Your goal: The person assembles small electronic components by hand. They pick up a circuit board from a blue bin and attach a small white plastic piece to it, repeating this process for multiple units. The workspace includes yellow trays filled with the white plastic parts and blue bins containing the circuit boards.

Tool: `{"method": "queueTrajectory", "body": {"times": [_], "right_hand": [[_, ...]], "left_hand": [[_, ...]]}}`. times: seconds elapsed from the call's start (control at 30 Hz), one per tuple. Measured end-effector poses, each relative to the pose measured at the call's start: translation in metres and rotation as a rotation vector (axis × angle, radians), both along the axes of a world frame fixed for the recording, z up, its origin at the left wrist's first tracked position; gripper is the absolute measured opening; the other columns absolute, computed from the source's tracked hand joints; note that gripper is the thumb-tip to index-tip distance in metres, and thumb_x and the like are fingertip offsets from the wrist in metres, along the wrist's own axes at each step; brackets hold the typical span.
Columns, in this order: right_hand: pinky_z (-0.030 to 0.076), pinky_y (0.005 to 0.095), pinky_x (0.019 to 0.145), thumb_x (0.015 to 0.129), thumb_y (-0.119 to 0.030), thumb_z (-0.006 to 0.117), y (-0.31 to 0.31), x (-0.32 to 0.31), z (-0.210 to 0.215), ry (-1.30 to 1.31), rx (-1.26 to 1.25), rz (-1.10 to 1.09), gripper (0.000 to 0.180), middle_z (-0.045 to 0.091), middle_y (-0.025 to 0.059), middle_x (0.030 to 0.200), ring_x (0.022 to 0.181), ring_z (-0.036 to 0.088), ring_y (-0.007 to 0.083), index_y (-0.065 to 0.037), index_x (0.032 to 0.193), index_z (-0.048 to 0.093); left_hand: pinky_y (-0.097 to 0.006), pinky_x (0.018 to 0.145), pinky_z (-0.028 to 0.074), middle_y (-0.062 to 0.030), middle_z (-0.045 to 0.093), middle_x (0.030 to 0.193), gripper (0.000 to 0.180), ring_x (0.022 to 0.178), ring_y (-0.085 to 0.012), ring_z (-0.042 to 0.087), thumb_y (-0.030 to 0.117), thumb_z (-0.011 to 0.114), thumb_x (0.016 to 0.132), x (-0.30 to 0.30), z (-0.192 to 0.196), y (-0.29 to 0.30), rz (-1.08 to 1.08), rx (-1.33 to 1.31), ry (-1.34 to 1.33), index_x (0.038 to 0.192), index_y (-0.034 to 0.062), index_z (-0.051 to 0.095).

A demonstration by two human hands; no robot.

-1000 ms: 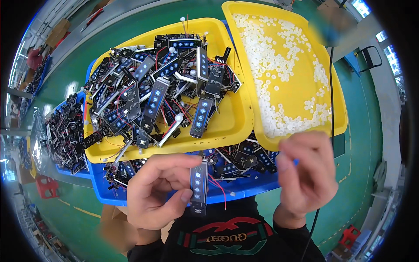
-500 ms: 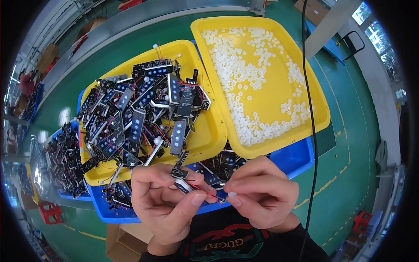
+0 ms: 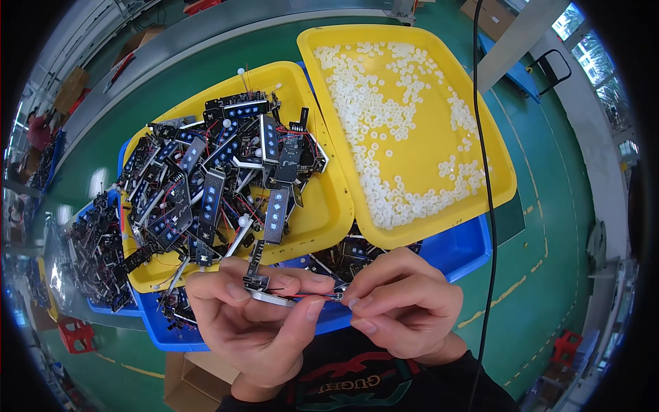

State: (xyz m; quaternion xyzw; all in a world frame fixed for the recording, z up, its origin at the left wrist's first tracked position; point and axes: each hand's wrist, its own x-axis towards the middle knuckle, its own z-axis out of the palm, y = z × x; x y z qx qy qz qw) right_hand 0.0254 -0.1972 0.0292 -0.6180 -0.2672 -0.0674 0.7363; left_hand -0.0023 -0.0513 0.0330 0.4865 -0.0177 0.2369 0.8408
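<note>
Low in the middle of the head view, my left hand (image 3: 250,326) grips a small circuit board (image 3: 256,280) with a white-edged strip beneath it. From the board, thin red and blue wires (image 3: 317,295) run rightward, pinched between my left thumb and fingers. They end in a tiny component (image 3: 338,296) close to my right fingertips. My right hand (image 3: 410,305) is closed in a pinch on a small whitish translucent cap (image 3: 353,302), mostly covered by the fingers. Whether cap and component touch, I cannot tell.
Ahead on the left, a yellow tray (image 3: 336,226) holds piled circuit boards (image 3: 213,192). Beside it, another yellow tray (image 3: 439,151) carries loose white caps (image 3: 377,192). Blue bins (image 3: 463,250) with more boards lie underneath. A black cable (image 3: 489,206) hangs down on the right.
My left hand has shifted left and turned the board, so its strip lies flatter and the wires point straight right. My right hand has moved slightly left, bringing the cap up to the wires' end.
</note>
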Motion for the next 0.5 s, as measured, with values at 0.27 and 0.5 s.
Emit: {"method": "queueTrajectory", "body": {"times": [0.27, 0.5], "right_hand": [[0.05, 0.0277, 0.061, 0.071, 0.007, 0.077, -0.002, 0.006, -0.003, -0.228, -0.158, -0.057, 0.03, 0.066, 0.0163, 0.094, 0.075, 0.065, 0.0207, 0.004, 0.099, 0.068], [0.046, 0.0272, 0.059, 0.069, 0.003, 0.08, 0.008, 0.001, 0.0, -0.149, -0.112, -0.142, 0.03, 0.067, 0.0134, 0.089, 0.071, 0.06, 0.0201, 0.003, 0.098, 0.07]], "left_hand": [[-0.041, 0.065, 0.059, -0.0092, 0.045, 0.096, 0.059, 0.072, -0.0236, 0.061, -0.014, 0.072, 0.064, -0.001, 0.004, -0.008, 0.154, 0.046, 0.053, 0.105, 0.0094, 0.037], [-0.042, 0.068, 0.06, -0.0096, 0.045, 0.094, 0.057, 0.077, -0.0241, 0.062, -0.016, 0.071, 0.067, -0.003, 0.004, -0.004, 0.085, 0.133, -0.006, 0.102, 0.0091, 0.033]]}}
